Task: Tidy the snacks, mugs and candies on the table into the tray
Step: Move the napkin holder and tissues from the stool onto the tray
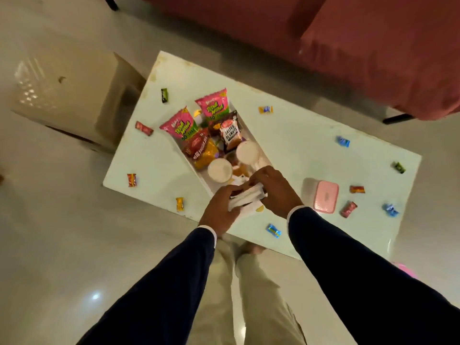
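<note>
Hands (249,195) gripping crinkly white packet (246,196), rectangular tray (206,184)

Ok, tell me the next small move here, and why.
Probably lower the white packet, gripped by left hand and right hand, into the tray: it sits over the tray's near end, and many candies, like the blue candy, wait outside.

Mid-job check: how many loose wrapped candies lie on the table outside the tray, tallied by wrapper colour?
Red candies: 4
Blue candies: 3
Yellow candies: 2
Green candies: 2
Total: 11
Not counted: a yellow bit half hidden beside the right hand.
</note>
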`<action>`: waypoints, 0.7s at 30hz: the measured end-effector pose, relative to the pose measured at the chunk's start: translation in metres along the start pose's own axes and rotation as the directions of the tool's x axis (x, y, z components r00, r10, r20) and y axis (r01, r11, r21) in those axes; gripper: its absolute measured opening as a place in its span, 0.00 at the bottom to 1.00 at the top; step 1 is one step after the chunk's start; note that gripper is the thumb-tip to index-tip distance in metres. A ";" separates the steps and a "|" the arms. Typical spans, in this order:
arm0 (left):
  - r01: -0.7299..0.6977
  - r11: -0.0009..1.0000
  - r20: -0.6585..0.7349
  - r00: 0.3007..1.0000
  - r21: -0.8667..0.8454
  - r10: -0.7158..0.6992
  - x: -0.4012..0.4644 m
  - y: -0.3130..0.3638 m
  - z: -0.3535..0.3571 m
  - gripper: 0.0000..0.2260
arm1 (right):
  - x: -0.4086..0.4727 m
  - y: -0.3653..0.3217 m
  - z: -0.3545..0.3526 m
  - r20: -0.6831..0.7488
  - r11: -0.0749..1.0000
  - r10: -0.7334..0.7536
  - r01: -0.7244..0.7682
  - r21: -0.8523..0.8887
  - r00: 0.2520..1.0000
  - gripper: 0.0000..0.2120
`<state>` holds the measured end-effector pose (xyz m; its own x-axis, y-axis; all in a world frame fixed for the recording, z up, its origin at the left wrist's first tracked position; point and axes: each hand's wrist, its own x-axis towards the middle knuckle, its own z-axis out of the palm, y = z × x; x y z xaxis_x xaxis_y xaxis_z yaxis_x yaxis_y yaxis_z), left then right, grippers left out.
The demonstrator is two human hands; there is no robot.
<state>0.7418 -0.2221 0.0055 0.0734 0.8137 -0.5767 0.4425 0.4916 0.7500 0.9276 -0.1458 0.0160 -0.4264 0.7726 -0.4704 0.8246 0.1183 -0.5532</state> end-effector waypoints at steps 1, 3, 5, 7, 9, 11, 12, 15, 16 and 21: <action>-0.013 1.000 -0.010 1.000 0.016 0.013 0.007 -0.011 0.007 0.21 | 0.005 0.009 0.012 -0.023 1.000 0.015 -0.016 -0.026 1.000 0.24; -0.033 0.998 -0.027 0.999 0.045 0.034 0.017 -0.027 0.017 0.21 | 0.013 0.022 0.029 -0.047 0.995 0.052 -0.055 -0.078 0.998 0.23; -0.047 0.997 -0.025 0.999 0.069 0.049 0.026 -0.040 0.027 0.21 | 0.020 0.037 0.044 -0.045 0.995 0.070 -0.073 -0.063 0.997 0.22; -0.071 0.988 -0.032 0.997 0.135 0.075 0.034 -0.048 0.032 0.21 | 0.028 0.050 0.056 -0.035 0.997 0.073 -0.074 -0.025 0.997 0.24; -0.073 0.977 -0.044 0.996 0.201 0.083 0.039 -0.050 0.033 0.22 | 0.034 0.058 0.065 -0.037 0.998 0.067 -0.067 -0.008 0.997 0.25; -0.086 0.962 -0.064 0.992 0.259 0.106 0.040 -0.051 0.033 0.23 | 0.039 0.063 0.071 -0.058 0.998 0.056 -0.055 0.021 0.997 0.24; -0.096 0.952 -0.078 0.989 0.292 0.123 0.041 -0.050 0.031 0.23 | 0.040 0.065 0.072 -0.078 0.998 0.054 -0.052 0.031 0.995 0.24; -0.146 0.924 -0.112 0.974 0.353 0.197 0.039 -0.044 0.024 0.23 | 0.034 0.066 0.070 -0.175 0.995 0.094 -0.090 0.032 0.980 0.29; -0.166 0.914 -0.123 0.967 0.370 0.225 0.039 -0.040 0.021 0.22 | 0.028 0.066 0.069 -0.213 0.991 0.127 -0.118 0.056 0.969 0.29; -0.208 0.873 -0.167 0.937 0.441 0.307 0.042 -0.012 -0.012 0.16 | -0.010 0.067 0.067 -0.233 0.834 0.448 -0.309 0.457 0.863 0.29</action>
<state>0.7290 -0.1899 -0.0238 0.0554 0.9652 -0.2555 0.7651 0.1234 0.6319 0.9621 -0.1872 -0.0623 0.0877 0.8653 -0.4935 0.6493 -0.4254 -0.6305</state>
